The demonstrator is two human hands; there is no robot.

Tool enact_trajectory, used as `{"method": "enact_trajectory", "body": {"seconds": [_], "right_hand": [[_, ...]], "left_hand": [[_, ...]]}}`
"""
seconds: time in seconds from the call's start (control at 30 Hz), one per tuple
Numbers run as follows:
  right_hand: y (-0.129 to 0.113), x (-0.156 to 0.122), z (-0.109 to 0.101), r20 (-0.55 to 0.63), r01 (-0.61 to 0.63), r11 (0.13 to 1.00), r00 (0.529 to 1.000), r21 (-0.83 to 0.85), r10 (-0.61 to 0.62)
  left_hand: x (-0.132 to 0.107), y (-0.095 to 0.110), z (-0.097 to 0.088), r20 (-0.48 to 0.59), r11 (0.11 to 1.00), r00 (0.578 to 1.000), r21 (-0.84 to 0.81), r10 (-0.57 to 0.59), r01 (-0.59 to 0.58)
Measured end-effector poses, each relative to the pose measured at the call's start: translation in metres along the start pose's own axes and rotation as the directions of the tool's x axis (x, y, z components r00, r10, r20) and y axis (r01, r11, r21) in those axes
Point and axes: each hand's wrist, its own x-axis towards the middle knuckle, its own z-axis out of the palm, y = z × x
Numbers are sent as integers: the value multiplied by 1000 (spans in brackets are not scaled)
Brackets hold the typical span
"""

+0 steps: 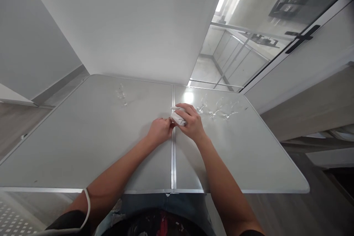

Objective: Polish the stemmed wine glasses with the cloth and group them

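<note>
Over the middle seam of the table, my right hand [191,121] is closed around a bunched white cloth [178,118]. My left hand [160,129] meets it from the left, its fingers pinched close to the cloth. What the left fingers hold is mostly hidden; only a small glint shows between the hands. Just right of the right hand are three clear stemmed glasses: one nearest the fingers [200,110], a second [212,113] and a third [226,116]. Another clear glass [121,94] is apart from them on the left half of the table.
The light grey folding table [83,143] has a metal seam [172,162] down its middle. A white wall panel [132,25] rises behind it. At the right is a glass door with a black handle [302,39]. A white cable [87,206] loops around my left forearm.
</note>
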Motion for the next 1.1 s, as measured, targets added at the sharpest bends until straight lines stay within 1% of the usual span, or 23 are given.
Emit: {"method": "enact_trajectory", "body": {"seconds": [0.07,0.13,0.17,0.23,0.3,0.33,0.37,0.43,0.5,0.53,0.6,0.63,0.67,0.73,0.77,0.8,0.87,0.93,0.97,1.0,1.03,1.07,1.1], "right_hand": [[-1,1,-7,60,-152,982,987,115,146],[1,1,-14,201,-341,897,935,282,293],[2,1,-18,289,-439,816,892,375,348],[7,1,-23,432,-597,584,802,551,413],[11,2,-24,506,-648,333,752,684,423],[12,2,-22,517,-639,235,747,733,419],[12,3,-18,513,-615,162,753,772,412],[8,3,-6,449,-529,94,789,843,420],[0,3,10,315,-413,121,826,903,467],[-5,2,18,238,-362,171,836,916,495],[-15,-1,34,95,-315,343,843,885,529],[-19,-3,40,31,-312,464,855,829,518],[-22,-4,44,-27,-303,599,878,741,478],[-25,-6,46,-107,-229,848,943,478,314],[-24,-6,44,-114,-164,930,971,328,211],[-23,-6,41,-106,-92,977,988,191,114],[-19,-3,32,-78,13,1000,997,-6,-13],[-15,0,22,-71,12,996,997,-93,-19],[-12,1,18,-80,-41,994,996,-100,33],[-9,3,13,-88,-134,988,988,-80,127],[-6,4,9,-81,-259,965,963,-32,255],[-2,5,4,-42,-397,917,916,46,399],[2,5,-1,42,-527,836,848,150,528]], "left_hand": [[0,-2,-4,36,985,991,112,128,-131],[-1,-4,-7,48,959,971,153,235,-239],[-1,-6,-7,40,950,963,154,268,-271],[-2,-8,-7,5,948,954,111,301,-299],[-3,-9,-4,-51,961,960,6,276,-276],[-3,-7,-3,-79,968,969,-72,235,-241],[-3,-4,-2,-97,966,979,-169,179,-194],[-3,4,-1,-92,913,995,-402,35,-69],[-1,11,-1,-37,775,992,-628,-118,69],[0,14,0,-5,687,983,-715,-186,127],[1,16,1,47,538,952,-816,-303,211],[2,15,2,60,502,936,-831,-346,239],[2,14,2,61,499,922,-826,-382,261],[1,10,4,21,582,901,-757,-433,297],[0,9,5,-12,651,900,-694,-437,307],[-1,8,6,-45,725,905,-617,-422,307],[-2,7,9,-92,859,935,-433,-343,273],[-3,8,10,-103,953,971,-242,-214,185],[-2,9,10,-101,978,984,-159,-149,131],[-2,9,10,-94,992,992,-94,-88,79],[-1,10,9,-83,998,996,-50,-35,31],[-1,10,7,-68,999,998,-31,12,-14],[-1,10,5,-55,998,997,-28,47,-49]]}}
